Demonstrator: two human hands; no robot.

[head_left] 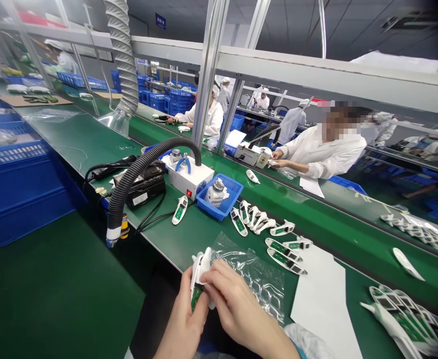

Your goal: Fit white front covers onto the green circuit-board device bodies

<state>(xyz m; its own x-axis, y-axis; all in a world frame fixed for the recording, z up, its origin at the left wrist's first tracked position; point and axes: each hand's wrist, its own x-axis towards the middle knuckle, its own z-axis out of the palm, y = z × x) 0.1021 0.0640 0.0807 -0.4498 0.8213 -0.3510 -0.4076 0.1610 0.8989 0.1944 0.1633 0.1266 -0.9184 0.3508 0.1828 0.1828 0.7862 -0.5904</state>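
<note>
Left hand (183,319), right hand (234,304) both grip white casing (198,271); blue tray (231,187) holds jar (216,192).

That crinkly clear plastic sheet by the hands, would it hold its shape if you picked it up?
Probably not: the clear plastic sheet lies wrinkled and uneven on the green bench, so it looks thin and floppy. It seems light, and its glossy surface may be slippery.

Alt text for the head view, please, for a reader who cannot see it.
Both hands, left hand and right hand, hold a white casing with a green circuit board over a green workbench. Similar casings lie nearby; a co-worker sits opposite.
</note>
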